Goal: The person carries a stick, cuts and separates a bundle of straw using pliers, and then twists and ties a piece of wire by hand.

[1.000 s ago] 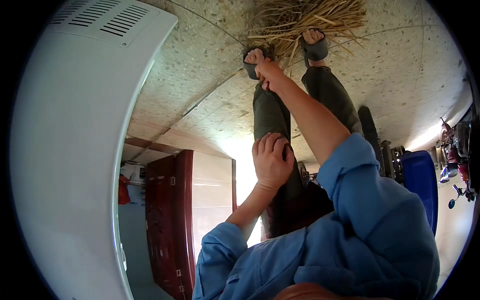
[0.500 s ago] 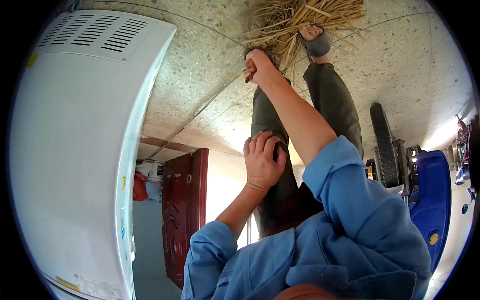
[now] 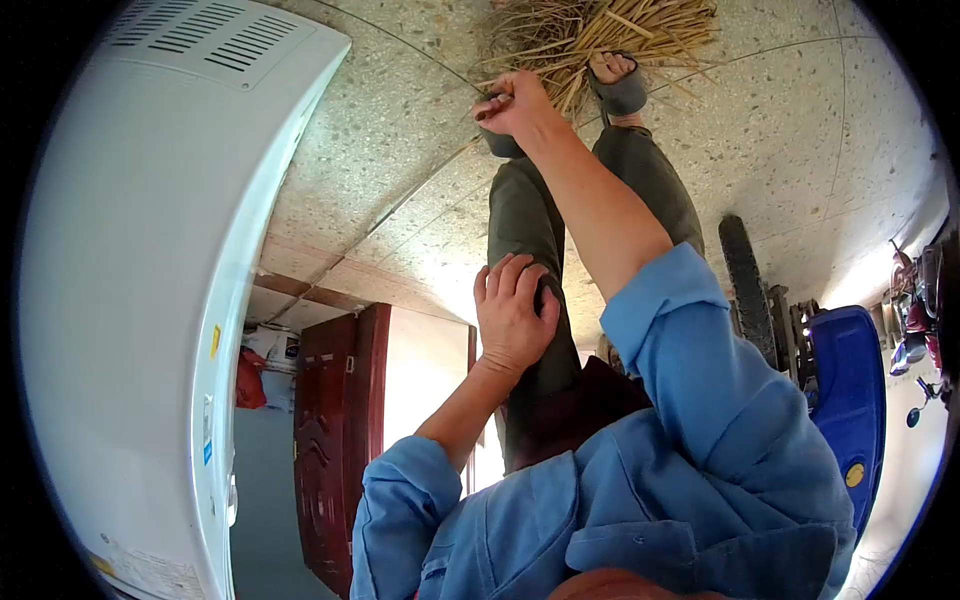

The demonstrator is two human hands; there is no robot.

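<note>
My left hand [image 3: 515,312] lies palm down on the leg of my dark trousers [image 3: 527,215], thumb apart from the fingers. My right hand [image 3: 512,103] reaches across to the left foot, closed in a fist beside a dark slipper [image 3: 503,143]. A small dark thing shows between its curled fingers, too little of it to name. Just past that hand lies a loose heap of dry straw [image 3: 600,35] on the speckled floor. My other foot, in a grey slipper [image 3: 622,92], rests at the edge of the straw.
A large white appliance [image 3: 130,280] with vent slots fills the left side. Below it in view are a dark red door [image 3: 325,450] and a red bag [image 3: 250,378]. To the right stand a black tyre [image 3: 742,280] and a blue vehicle panel [image 3: 848,390].
My right hand has moved up and slightly left, turning so the dark thing in it shows differently. My left hand stays on the leg. The whole view has shifted a little.
</note>
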